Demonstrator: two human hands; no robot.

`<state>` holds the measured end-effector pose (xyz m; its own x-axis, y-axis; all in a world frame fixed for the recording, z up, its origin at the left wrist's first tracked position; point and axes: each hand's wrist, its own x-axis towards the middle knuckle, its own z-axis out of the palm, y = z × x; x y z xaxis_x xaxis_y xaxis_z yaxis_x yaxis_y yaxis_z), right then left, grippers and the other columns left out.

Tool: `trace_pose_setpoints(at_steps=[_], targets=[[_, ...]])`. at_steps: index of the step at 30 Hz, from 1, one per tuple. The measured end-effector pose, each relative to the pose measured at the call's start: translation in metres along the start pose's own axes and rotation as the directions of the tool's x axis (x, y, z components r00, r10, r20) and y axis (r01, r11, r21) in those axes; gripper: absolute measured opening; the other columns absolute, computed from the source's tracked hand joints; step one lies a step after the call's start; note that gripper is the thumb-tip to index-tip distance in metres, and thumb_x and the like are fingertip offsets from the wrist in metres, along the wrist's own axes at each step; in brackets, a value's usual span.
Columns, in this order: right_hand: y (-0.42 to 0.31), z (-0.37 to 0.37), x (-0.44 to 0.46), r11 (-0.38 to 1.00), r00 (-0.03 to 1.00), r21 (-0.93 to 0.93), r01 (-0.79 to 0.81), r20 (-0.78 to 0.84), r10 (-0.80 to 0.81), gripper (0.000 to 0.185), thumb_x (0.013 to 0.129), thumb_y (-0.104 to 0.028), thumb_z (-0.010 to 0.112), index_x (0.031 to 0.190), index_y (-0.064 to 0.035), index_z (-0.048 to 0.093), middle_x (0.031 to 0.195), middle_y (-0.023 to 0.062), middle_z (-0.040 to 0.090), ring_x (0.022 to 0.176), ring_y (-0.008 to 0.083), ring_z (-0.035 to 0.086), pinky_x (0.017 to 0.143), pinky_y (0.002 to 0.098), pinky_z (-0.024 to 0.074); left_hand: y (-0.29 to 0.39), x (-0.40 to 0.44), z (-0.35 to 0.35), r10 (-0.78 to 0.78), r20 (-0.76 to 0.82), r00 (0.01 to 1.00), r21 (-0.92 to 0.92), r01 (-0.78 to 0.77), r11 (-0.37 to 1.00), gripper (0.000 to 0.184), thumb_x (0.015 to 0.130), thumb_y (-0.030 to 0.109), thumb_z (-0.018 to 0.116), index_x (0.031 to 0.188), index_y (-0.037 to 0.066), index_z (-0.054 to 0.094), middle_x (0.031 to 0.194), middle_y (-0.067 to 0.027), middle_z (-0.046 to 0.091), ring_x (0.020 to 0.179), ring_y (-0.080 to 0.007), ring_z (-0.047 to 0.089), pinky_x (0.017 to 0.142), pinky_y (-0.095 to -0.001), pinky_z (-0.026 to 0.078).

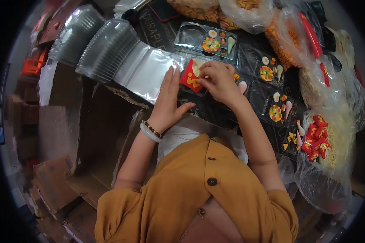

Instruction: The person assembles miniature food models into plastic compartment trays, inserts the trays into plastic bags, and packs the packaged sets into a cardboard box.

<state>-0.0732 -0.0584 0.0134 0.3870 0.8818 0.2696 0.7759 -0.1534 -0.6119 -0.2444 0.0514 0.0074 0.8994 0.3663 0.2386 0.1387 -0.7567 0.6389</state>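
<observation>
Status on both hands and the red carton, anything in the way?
Left hand open, over clear plastic. Right hand at red carton, grip unclear. Carton between hands; right hand partly hides its edge.

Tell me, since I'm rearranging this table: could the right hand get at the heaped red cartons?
Probably yes: the heaped red cartons lie seemingly uncovered, off to the right of the right hand. It would first have to leave the single red carton, though.
</observation>
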Motion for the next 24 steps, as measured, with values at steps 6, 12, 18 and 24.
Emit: trace_pose_setpoints(at_steps=[6,12,18,24], targets=[[0.003,0.008,0.007,0.994,0.998,-0.087,-0.059,0.028,0.062,0.020,0.080,-0.020,0.065,0.097,-0.0083,0.064,0.100,0.0048,0.063,0.098,0.0196,0.057,0.091,0.0373,0.0295,-0.010,0.006,0.022,0.080,0.026,0.996,0.197,-0.084,0.977,0.074,0.077,0.024,0.067,0.137,0.002,0.030,0.140,-0.0225,0.027,0.128,-0.0421,0.030,0.104,-0.0496,0.026],[0.007,0.025,0.002,0.962,0.994,-0.268,0.050,-0.085,-0.075,0.022,0.084,-0.018,0.060,0.104,-0.0084,0.062,0.105,0.0061,0.062,0.101,0.0213,0.056,0.091,0.0399,0.0318,-0.004,0.009,0.050,0.025,-0.082,0.996,0.365,0.007,0.931,0.066,0.081,0.026,0.062,0.134,-0.002,0.034,0.138,-0.0218,0.032,0.126,-0.0396,0.033,0.101,-0.0537,0.028],[0.020,0.022,-0.001,0.965,0.986,-0.233,0.122,-0.085,-0.145,0.024,0.081,-0.016,0.061,0.104,-0.0110,0.063,0.110,0.0095,0.059,0.104,0.0231,0.055,0.094,0.0429,0.0314,-0.001,0.014,0.057,0.039,-0.107,0.993,0.314,-0.004,0.949,0.062,0.081,0.026,0.061,0.130,-0.005,0.038,0.138,-0.0220,0.032,0.126,-0.0378,0.034,0.100,-0.0510,0.030],[0.013,0.006,-0.016,0.968,0.981,-0.245,0.044,-0.172,-0.088,0.025,0.082,-0.015,0.062,0.106,-0.0100,0.063,0.118,0.0101,0.056,0.110,0.0236,0.053,0.101,0.0460,0.0250,-0.037,0.041,-0.061,0.076,-0.487,0.870,0.349,0.114,0.930,0.036,0.072,0.016,0.069,0.104,0.000,0.061,0.116,-0.0179,0.054,0.108,-0.0353,0.049,0.094,-0.0415,0.038]])
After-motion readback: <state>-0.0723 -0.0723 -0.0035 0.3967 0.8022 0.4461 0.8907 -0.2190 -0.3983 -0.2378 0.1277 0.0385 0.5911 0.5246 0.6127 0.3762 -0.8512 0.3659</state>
